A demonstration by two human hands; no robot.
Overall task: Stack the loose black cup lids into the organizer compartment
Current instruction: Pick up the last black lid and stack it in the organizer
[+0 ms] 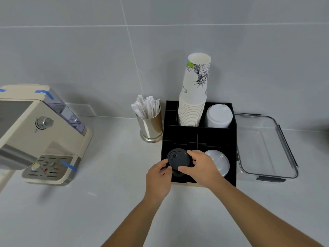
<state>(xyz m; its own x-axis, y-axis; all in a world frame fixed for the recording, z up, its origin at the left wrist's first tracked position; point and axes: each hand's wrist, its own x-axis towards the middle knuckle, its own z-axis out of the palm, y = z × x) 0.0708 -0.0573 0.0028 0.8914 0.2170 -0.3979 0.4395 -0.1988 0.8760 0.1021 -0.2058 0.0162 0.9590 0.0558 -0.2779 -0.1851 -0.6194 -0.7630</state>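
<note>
A stack of black cup lids (178, 158) stands in the front left compartment of the black organizer (199, 134). My left hand (158, 177) grips the stack's left edge. My right hand (201, 166) grips its right side from above, covering part of the compartment. Clear dome lids (219, 162) fill the front right compartment, partly hidden by my right hand.
The organizer's back row holds a tall stack of paper cups (194, 97) and white lids (219, 115). A metal cup of wrapped straws (149, 122) stands to its left, a cream coffee machine (35, 132) further left, and a clear plastic container (265, 147) to its right.
</note>
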